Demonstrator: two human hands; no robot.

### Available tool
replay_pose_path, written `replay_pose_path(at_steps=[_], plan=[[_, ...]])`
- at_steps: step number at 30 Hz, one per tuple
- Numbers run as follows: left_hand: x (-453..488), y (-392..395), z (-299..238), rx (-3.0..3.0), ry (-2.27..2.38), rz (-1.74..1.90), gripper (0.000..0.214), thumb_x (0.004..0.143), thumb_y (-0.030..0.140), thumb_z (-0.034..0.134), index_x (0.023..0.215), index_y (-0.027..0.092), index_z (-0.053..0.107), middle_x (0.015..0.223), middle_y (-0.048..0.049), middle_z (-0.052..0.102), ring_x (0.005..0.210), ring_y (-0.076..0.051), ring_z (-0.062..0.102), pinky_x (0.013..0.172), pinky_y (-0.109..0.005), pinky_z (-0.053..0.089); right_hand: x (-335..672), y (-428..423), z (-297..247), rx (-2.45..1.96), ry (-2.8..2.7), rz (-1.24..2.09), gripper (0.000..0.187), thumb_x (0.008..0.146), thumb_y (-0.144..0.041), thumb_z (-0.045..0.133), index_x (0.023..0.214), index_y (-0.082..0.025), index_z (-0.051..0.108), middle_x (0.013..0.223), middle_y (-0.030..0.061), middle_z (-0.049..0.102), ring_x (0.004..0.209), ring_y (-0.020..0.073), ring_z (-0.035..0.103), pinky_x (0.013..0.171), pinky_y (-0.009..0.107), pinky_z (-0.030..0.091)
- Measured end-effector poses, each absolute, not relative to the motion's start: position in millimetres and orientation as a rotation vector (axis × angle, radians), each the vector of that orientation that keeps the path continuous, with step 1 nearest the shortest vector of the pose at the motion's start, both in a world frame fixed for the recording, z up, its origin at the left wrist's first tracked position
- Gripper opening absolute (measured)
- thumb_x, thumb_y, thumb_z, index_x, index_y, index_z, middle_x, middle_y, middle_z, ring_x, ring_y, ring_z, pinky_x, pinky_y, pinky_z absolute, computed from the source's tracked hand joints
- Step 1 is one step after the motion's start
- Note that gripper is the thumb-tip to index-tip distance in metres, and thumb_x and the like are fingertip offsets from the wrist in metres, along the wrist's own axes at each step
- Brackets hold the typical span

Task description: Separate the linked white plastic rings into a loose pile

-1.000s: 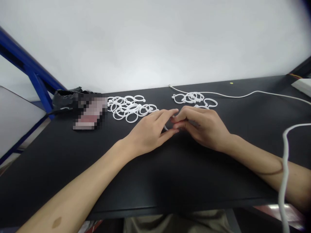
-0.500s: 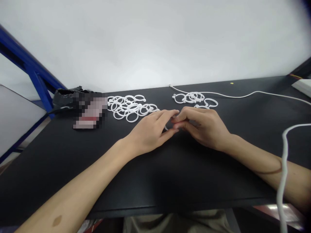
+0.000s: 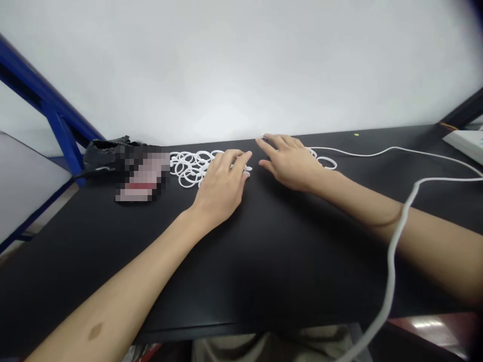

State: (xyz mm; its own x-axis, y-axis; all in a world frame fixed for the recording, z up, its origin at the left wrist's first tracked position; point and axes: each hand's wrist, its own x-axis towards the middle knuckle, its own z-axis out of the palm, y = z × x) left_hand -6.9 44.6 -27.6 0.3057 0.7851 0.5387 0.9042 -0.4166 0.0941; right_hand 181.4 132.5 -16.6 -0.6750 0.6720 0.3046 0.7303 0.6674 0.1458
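Observation:
A heap of several white plastic rings (image 3: 190,165) lies at the back of the black table (image 3: 264,251). My left hand (image 3: 221,183) rests on the right edge of that heap, fingers stretched out flat over the rings. My right hand (image 3: 289,158) lies further back, fingers extended over a second, smaller cluster of white rings (image 3: 325,162); most of that cluster is hidden under the hand. I cannot see a ring gripped in either hand.
A blurred-out object and a black bag (image 3: 103,151) sit at the back left beside a blue metal frame (image 3: 56,120). A thin white cable (image 3: 396,149) runs along the back right, and a thicker white cord (image 3: 392,256) hangs in the foreground right.
Both hands have left the middle of the table, where their fingertips were pinched together on a ring, and moved back: left onto the left heap, right onto the right cluster.

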Motion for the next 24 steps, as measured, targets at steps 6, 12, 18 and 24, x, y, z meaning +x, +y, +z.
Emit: replay_pose_path(at_steps=[6, 12, 18, 24], plan=[[-12.5, 48.8, -37.4, -2.408, -1.593, -0.543, 0.045, 0.096, 0.008, 0.039, 0.14, 0.01, 0.05, 0.139, -0.0186, 0.053, 0.122, -0.032, 0.049, 0.101, -0.05, 0.043, 173.7, 148.3, -23.0, -1.264, -2.798, -0.405, 0.043, 0.103, -0.027, 0.034, 0.134, -0.012, 0.061, 0.137, 0.0189, 0.06, 0.123, 0.0336, 0.058, 0.105, 0.049, 0.04], [-15.4, 48.7, -39.0, -2.445, -1.655, -0.474, 0.046, 0.096, 0.008, 0.037, 0.14, 0.01, 0.051, 0.141, -0.0172, 0.051, 0.128, -0.033, 0.045, 0.106, -0.05, 0.038, 173.7, 148.2, -23.9, -1.226, -2.761, -0.423, 0.039, 0.101, -0.021, 0.035, 0.123, -0.01, 0.066, 0.121, 0.0218, 0.063, 0.109, 0.0328, 0.059, 0.091, 0.045, 0.045], [-16.1, 49.2, -36.9, -2.457, -1.7, -0.41, 0.045, 0.097, 0.011, 0.036, 0.14, 0.009, 0.052, 0.142, -0.0174, 0.051, 0.13, -0.034, 0.043, 0.108, -0.05, 0.036, 173.5, 149.2, -23.2, -1.143, -2.744, -0.258, 0.035, 0.1, -0.02, 0.039, 0.117, -0.008, 0.067, 0.109, 0.0199, 0.066, 0.092, 0.0285, 0.065, 0.081, 0.04, 0.047], [-16.0, 48.9, -35.3, -2.437, -1.74, -0.403, 0.043, 0.099, 0.016, 0.037, 0.14, 0.011, 0.052, 0.142, -0.0164, 0.051, 0.131, -0.034, 0.042, 0.109, -0.049, 0.035, 176.6, 155.1, -28.8, -1.05, -2.724, -0.158, 0.029, 0.099, -0.023, 0.043, 0.112, -0.012, 0.067, 0.108, 0.0159, 0.071, 0.094, 0.0267, 0.067, 0.08, 0.037, 0.049]])
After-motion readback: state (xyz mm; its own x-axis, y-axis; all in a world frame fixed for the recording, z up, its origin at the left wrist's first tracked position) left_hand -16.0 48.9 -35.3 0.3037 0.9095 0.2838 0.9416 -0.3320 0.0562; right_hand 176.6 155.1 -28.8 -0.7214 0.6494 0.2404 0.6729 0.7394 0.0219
